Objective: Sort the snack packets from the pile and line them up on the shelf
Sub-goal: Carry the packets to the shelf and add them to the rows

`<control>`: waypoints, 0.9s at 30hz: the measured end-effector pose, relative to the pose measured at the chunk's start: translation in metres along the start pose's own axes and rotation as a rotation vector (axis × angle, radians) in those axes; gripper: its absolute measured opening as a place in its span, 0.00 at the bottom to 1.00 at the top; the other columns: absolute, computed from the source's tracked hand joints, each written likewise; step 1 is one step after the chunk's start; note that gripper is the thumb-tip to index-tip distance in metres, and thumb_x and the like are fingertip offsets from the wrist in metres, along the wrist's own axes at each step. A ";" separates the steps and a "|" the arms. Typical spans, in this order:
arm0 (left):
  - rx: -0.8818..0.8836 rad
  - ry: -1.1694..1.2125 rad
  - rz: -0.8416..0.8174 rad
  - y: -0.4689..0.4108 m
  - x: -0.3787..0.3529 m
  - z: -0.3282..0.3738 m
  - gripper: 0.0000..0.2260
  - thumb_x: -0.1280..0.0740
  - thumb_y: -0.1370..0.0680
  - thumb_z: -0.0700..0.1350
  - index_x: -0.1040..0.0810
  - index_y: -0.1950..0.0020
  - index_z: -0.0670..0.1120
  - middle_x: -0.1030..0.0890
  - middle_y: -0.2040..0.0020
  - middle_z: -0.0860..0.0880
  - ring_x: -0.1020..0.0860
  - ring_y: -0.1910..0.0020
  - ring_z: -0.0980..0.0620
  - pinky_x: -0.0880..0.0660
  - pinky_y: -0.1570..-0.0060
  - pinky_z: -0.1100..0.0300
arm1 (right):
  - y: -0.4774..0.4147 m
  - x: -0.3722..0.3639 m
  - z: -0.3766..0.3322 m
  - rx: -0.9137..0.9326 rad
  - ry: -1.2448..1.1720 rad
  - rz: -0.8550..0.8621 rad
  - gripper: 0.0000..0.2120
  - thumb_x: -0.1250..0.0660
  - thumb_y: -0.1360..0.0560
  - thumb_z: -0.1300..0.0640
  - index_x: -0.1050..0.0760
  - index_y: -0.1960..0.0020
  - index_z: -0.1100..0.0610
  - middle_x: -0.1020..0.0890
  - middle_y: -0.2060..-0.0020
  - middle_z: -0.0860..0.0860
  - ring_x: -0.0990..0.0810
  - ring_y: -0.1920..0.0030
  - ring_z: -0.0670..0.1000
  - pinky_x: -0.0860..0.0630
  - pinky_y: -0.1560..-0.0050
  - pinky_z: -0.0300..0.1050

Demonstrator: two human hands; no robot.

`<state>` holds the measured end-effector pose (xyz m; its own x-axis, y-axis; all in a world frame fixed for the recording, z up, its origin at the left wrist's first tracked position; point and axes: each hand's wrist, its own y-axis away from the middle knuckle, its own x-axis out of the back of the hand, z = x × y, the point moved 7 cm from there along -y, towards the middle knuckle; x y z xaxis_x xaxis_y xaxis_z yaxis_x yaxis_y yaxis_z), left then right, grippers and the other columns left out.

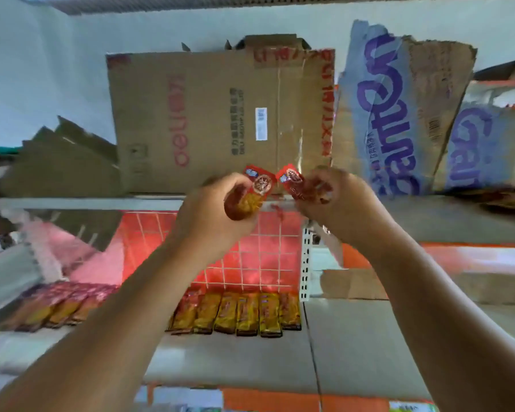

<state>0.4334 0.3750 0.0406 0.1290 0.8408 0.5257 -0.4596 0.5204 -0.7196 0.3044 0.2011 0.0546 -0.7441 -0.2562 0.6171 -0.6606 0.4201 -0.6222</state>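
Observation:
My left hand grips a red and gold snack packet, its red end sticking up past my fingers. My right hand grips a second red packet the same way. Both are raised in front of the edge of the upper shelf, the two packet tops almost touching. On the lower shelf a row of several red and gold packets lies side by side against the red grid back panel. More packets lie in a row at the left.
A large brown cardboard box stands on the upper shelf behind my hands. Torn cardboard with purple lettering leans at the right, folded cardboard at the left. A white perforated upright divides the lower shelf.

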 end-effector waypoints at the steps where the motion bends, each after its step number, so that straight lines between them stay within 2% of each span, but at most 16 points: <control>1: -0.001 -0.025 0.041 0.011 0.020 -0.013 0.18 0.21 0.30 0.46 0.19 0.42 0.55 0.20 0.51 0.60 0.21 0.54 0.63 0.26 0.54 0.67 | 0.001 -0.018 -0.017 0.014 -0.019 -0.010 0.11 0.23 0.31 0.49 0.21 0.53 0.51 0.17 0.59 0.47 0.18 0.58 0.49 0.21 0.55 0.49; 3: -0.008 -0.091 0.116 0.031 0.056 -0.037 0.20 0.20 0.31 0.44 0.18 0.40 0.50 0.21 0.44 0.58 0.24 0.49 0.64 0.30 0.49 0.75 | 0.002 -0.053 -0.047 0.038 -0.085 -0.042 0.11 0.22 0.31 0.50 0.22 0.55 0.52 0.18 0.60 0.48 0.19 0.60 0.52 0.22 0.57 0.51; 5: 0.015 -0.159 0.150 0.051 0.086 -0.060 0.20 0.20 0.30 0.46 0.18 0.39 0.50 0.21 0.41 0.56 0.23 0.46 0.62 0.28 0.46 0.73 | 0.004 -0.084 -0.074 0.049 -0.153 -0.074 0.10 0.22 0.31 0.51 0.22 0.56 0.52 0.18 0.60 0.48 0.20 0.62 0.52 0.23 0.59 0.49; 7: 0.063 -0.199 0.162 0.071 0.111 -0.083 0.20 0.21 0.29 0.48 0.19 0.39 0.51 0.21 0.41 0.57 0.22 0.47 0.59 0.27 0.48 0.72 | 0.006 -0.114 -0.097 0.061 -0.186 -0.094 0.09 0.23 0.30 0.52 0.22 0.57 0.52 0.18 0.61 0.47 0.20 0.62 0.49 0.26 0.60 0.45; 10: 0.114 -0.228 0.180 0.098 0.142 -0.113 0.18 0.22 0.28 0.48 0.19 0.40 0.51 0.20 0.43 0.57 0.22 0.47 0.56 0.26 0.49 0.67 | 0.009 -0.158 -0.124 0.077 -0.239 -0.150 0.06 0.25 0.28 0.52 0.21 0.58 0.50 0.17 0.61 0.47 0.19 0.62 0.46 0.27 0.64 0.35; 13: 0.183 -0.275 0.175 0.122 0.166 -0.142 0.18 0.22 0.27 0.46 0.19 0.39 0.50 0.20 0.42 0.56 0.22 0.45 0.57 0.27 0.47 0.69 | 0.011 -0.200 -0.140 0.075 -0.308 -0.211 0.05 0.25 0.27 0.52 0.21 0.58 0.49 0.18 0.60 0.44 0.19 0.61 0.44 0.29 0.70 0.30; 18: 0.325 -0.351 0.169 0.153 0.188 -0.193 0.18 0.22 0.27 0.47 0.19 0.38 0.51 0.20 0.43 0.56 0.22 0.47 0.57 0.29 0.50 0.77 | 0.010 -0.268 -0.151 0.048 -0.394 -0.310 0.07 0.24 0.27 0.48 0.23 0.56 0.47 0.20 0.56 0.42 0.21 0.55 0.41 0.30 0.64 0.39; 22: 0.399 -0.410 0.180 0.158 0.198 -0.238 0.18 0.23 0.26 0.49 0.21 0.37 0.51 0.21 0.43 0.53 0.21 0.46 0.54 0.21 0.48 0.65 | -0.003 -0.321 -0.150 0.031 -0.402 -0.358 0.09 0.24 0.28 0.47 0.23 0.58 0.48 0.20 0.56 0.44 0.20 0.56 0.45 0.27 0.62 0.42; 27: 0.435 -0.445 0.191 0.146 0.196 -0.301 0.19 0.23 0.26 0.53 0.22 0.38 0.52 0.20 0.44 0.52 0.21 0.45 0.51 0.19 0.46 0.53 | -0.031 -0.387 -0.147 0.055 -0.365 -0.390 0.10 0.24 0.28 0.46 0.23 0.59 0.49 0.20 0.58 0.44 0.21 0.57 0.45 0.26 0.62 0.43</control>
<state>0.6561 0.6608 -0.0979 -0.3240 0.7220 0.6114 -0.7641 0.1813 -0.6191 0.6271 0.4151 -0.0942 -0.4222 -0.6739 0.6063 -0.8919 0.1893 -0.4106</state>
